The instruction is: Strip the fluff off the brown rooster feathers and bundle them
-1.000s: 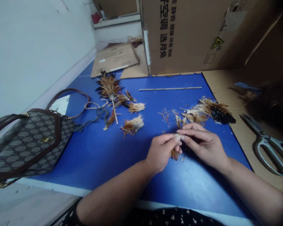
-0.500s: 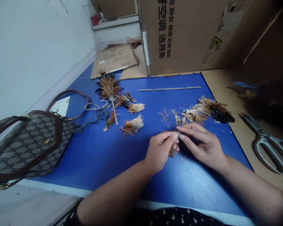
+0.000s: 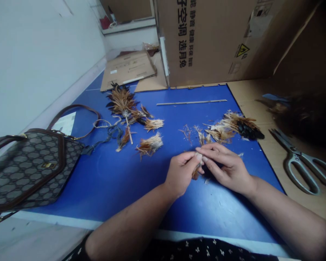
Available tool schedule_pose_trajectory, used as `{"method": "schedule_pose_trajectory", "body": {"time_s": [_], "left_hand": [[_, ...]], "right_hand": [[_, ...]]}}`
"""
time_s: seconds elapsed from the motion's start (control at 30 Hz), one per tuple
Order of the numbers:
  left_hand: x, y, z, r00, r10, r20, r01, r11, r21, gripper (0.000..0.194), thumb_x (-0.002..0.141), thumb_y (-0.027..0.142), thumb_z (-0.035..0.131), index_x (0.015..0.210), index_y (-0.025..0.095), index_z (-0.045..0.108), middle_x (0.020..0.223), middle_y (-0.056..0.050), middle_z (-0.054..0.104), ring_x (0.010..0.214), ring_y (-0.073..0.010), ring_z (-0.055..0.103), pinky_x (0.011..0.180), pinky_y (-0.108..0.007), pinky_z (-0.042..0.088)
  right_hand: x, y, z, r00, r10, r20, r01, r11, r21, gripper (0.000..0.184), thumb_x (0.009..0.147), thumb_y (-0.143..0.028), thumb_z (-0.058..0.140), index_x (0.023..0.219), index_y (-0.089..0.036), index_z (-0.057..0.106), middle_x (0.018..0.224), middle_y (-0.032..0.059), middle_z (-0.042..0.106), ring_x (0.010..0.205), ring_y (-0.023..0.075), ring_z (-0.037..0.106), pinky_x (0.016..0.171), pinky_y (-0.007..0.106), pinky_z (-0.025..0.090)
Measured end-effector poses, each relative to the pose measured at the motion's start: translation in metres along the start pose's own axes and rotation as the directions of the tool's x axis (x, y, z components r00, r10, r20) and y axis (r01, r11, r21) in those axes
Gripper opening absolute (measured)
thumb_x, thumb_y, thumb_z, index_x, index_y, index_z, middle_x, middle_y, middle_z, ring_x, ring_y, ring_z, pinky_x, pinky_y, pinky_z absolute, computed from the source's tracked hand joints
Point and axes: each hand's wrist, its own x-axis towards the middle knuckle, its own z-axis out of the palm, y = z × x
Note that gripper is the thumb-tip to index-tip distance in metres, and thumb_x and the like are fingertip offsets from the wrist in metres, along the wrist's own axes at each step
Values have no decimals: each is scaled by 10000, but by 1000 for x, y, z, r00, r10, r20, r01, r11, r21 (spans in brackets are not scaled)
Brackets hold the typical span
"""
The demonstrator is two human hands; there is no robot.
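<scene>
My left hand (image 3: 180, 173) is closed, thumb against fingers, on a small brown feather (image 3: 195, 174) whose lower end shows beneath the fingers. Meeting it at the pale upper end, my right hand (image 3: 226, 165) pinches there with thumb and fingertips; the exact grip is partly hidden. Beyond the hands lies a pile of tan feathers (image 3: 220, 132) with a black feather bunch (image 3: 248, 130) at its right. To the left are two loose feather bundles, a rust and white one (image 3: 150, 145) and a smaller one (image 3: 154, 124). A feather duster head (image 3: 122, 99) on a thin stick lies farther back.
A patterned handbag (image 3: 35, 166) stands at the left beside a dark cloth strip (image 3: 108, 136). A thin rod (image 3: 191, 102) lies at the back of the blue tabletop (image 3: 119, 181). Scissors (image 3: 301, 163) rest on cardboard at the right. A large carton (image 3: 212, 43) rises behind.
The whole view has shifted slightly left. My right fingertips have closed in against the left thumb, and the brown feather below my left fingers shows at a different angle.
</scene>
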Motion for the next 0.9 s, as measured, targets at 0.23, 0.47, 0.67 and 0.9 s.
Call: {"method": "schedule_pose_trajectory", "body": {"time_s": [0.23,0.47,0.67,0.9], "left_hand": [[0,-6,-2,1000,-4,-17,4,1000,15,381,910,521,748,847,145,743,665,-35,671,507,-113,574,465,-222,445],[1,-3,-5,996,-48,73,44,998,51,391,919,532,748,876,143,747,683,-40,677,523,-126,597,464,-229,467],[-6,10,-3,972,-98,212,92,995,34,383,870,505,804,815,134,723,674,-38,648,563,-142,620,431,-212,445],[-11,14,4,966,-25,257,22,1000,14,373,844,477,833,819,119,732,676,-36,615,593,-139,609,443,-202,440]], "right_hand": [[0,5,2,1000,-7,21,6,999,32,495,1010,-76,608,1433,-317,699,1208,86,739,1116,198,718,947,367,612],[2,2,-11,998,21,65,-27,996,82,388,1035,-136,616,1373,-280,742,1200,94,756,1143,198,713,978,365,609],[7,-4,-30,973,11,232,-72,964,255,291,1056,-210,626,1311,-196,766,1223,125,752,1151,202,711,1038,406,581],[7,-15,-26,971,120,209,-187,922,340,210,1048,-335,647,1010,-156,749,1148,112,739,865,156,723,746,314,637]]}}
